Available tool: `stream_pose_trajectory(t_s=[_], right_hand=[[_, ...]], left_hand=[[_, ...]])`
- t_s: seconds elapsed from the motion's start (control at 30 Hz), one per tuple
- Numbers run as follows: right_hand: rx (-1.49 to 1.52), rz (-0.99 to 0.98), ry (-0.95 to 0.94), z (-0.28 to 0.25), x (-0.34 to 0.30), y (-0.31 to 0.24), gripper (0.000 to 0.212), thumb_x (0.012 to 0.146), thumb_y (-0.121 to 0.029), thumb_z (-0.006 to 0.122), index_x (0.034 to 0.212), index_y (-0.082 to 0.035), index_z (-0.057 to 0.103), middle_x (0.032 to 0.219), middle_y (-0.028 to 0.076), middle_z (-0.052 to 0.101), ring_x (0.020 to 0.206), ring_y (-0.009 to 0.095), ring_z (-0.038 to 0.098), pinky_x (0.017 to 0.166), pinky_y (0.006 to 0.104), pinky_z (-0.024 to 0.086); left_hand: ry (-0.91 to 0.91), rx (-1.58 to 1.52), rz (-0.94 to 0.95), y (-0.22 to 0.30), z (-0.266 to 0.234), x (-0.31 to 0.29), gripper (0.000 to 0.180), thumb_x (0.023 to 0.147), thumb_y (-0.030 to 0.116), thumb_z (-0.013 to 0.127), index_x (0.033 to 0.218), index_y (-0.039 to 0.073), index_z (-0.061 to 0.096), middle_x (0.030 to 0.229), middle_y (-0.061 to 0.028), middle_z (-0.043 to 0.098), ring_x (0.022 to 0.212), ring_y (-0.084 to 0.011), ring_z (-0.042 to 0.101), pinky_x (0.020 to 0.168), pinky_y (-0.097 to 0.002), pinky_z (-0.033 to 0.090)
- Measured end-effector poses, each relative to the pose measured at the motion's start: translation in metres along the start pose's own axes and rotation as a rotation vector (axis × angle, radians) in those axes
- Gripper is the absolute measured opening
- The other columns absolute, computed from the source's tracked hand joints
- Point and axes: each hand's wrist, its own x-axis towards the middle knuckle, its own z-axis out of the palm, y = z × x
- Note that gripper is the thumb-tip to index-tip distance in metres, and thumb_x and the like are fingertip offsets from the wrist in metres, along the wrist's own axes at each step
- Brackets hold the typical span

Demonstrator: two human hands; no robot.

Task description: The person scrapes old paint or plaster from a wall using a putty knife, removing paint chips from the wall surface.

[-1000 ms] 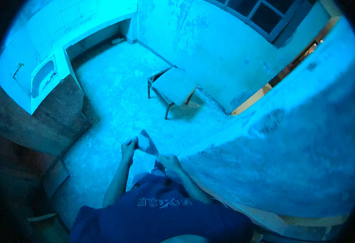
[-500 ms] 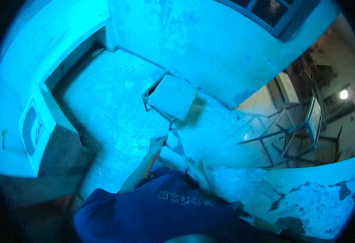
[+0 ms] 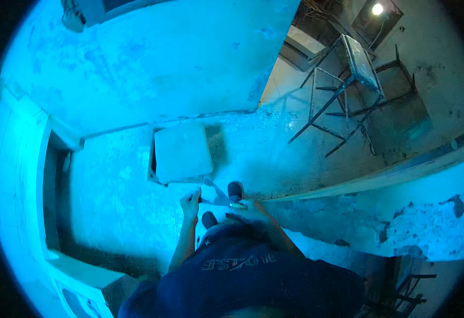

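Observation:
My left hand [image 3: 191, 203] is closed in a fist in front of my body. Whatever it may hold is too small and dim to make out. A greyish patch [image 3: 217, 196] shows just to its right; I cannot tell whether it is a thin sheet or a shadow. To the right, my right hand [image 3: 249, 208] has its fingers wrapped round a short, pale, stick-like thing [image 3: 237, 205] that points toward the left hand. The two hands are apart, above my dark shoes [image 3: 235, 190].
A square-topped stool [image 3: 183, 152] stands ahead by the wall [image 3: 152, 69]. At far right are a tall metal-framed stool [image 3: 360, 63] and a lit bulb [image 3: 377, 9]. A low ledge with peeling paint [image 3: 412, 222] runs along the right; a counter [image 3: 22, 175] lines the left.
My view has turned to the right, so the stool and wall now appear farther left. My right hand, blurred before, now shows clearly with the pale thing; my left hand remains closed.

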Motion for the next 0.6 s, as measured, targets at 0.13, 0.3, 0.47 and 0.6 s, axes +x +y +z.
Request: stream_pose_trajectory(t_s=[0.13, 0.3, 0.47, 0.6], right_hand=[[-0.055, 0.122, -0.153, -0.041, 0.044, 0.005, 0.041, 0.076, -0.042, 0.068, 0.093, -0.005, 0.066, 0.070, 0.002, 0.060, 0.065, 0.010, 0.053, 0.060, 0.0296, 0.043], [0.061, 0.071, -0.257, -0.121, 0.130, 0.006, 0.045, 0.075, -0.045, 0.067, 0.092, -0.004, 0.066, 0.073, 0.004, 0.063, 0.065, 0.013, 0.055, 0.060, 0.0307, 0.044], [0.110, 0.069, -0.343, -0.224, 0.202, 0.017, 0.043, 0.071, -0.038, 0.072, 0.090, 0.000, 0.065, 0.066, 0.002, 0.058, 0.059, 0.011, 0.052, 0.053, 0.0265, 0.041], [0.154, 0.088, -0.199, -0.282, 0.189, 0.042, 0.044, 0.070, -0.039, 0.073, 0.090, -0.001, 0.065, 0.068, 0.002, 0.059, 0.059, 0.011, 0.053, 0.053, 0.0262, 0.042]], left_hand=[[-0.013, 0.016, 0.016, 0.010, 0.027, 0.024, 0.035, 0.082, 0.014, 0.064, 0.053, 0.012, 0.043, 0.057, 0.0073, 0.038, 0.056, -0.0047, 0.032, 0.051, -0.0261, 0.024], [0.033, 0.094, 0.058, 0.017, 0.069, 0.058, 0.031, 0.082, 0.014, 0.065, 0.056, 0.010, 0.048, 0.058, 0.0069, 0.040, 0.056, -0.0044, 0.033, 0.050, -0.0256, 0.025], [-0.118, 0.387, 0.187, 0.071, 0.159, 0.109, 0.017, 0.079, 0.013, 0.068, 0.067, 0.002, 0.064, 0.059, 0.0053, 0.052, 0.056, -0.0032, 0.042, 0.049, -0.0218, 0.031], [-0.311, 0.457, 0.189, 0.117, 0.238, 0.108, 0.022, 0.080, 0.019, 0.068, 0.069, 0.000, 0.065, 0.056, 0.0019, 0.056, 0.053, -0.0037, 0.046, 0.048, -0.0215, 0.035]])
